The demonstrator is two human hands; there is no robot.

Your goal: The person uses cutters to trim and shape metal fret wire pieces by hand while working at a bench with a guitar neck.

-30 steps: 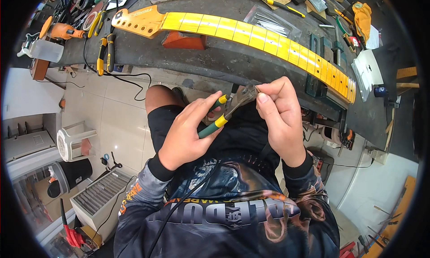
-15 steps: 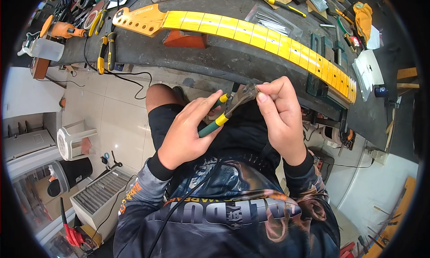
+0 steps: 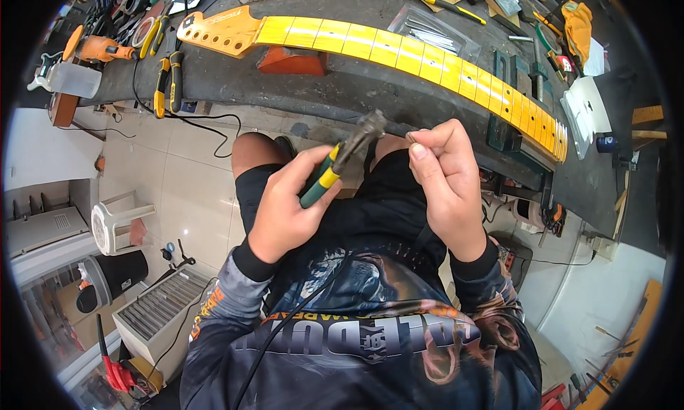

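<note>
Over my lap, my left hand (image 3: pixel 292 205) grips pliers (image 3: pixel 350 152) with green and yellow handles; their metal jaws are blurred and point up and to the right. To the right of the jaws, and apart from them, my right hand (image 3: pixel 445 178) pinches a tiny thin piece (image 3: pixel 410 137) between thumb and forefinger. That piece is too small to name. Beyond both hands a guitar neck (image 3: pixel 377 48) with a glossy yellow fretboard lies across the workbench (image 3: pixel 235 79). Its headstock end rests near an orange-red support block (image 3: pixel 292 61).
A green vise (image 3: pixel 509 89) stands under the neck's right part. A plastic bag of thin metal strips (image 3: pixel 431 36) lies behind it. Yellow-black hand tools (image 3: pixel 169 86), an orange sander (image 3: pixel 103 49) and a spray bottle (image 3: pixel 71 77) are at left. A white stool (image 3: pixel 117 221) stands on the floor.
The pliers have moved left, away from my right hand's fingertips, and their handles have come closer together. My right hand has stayed nearly in place, still pinching the tiny piece.
</note>
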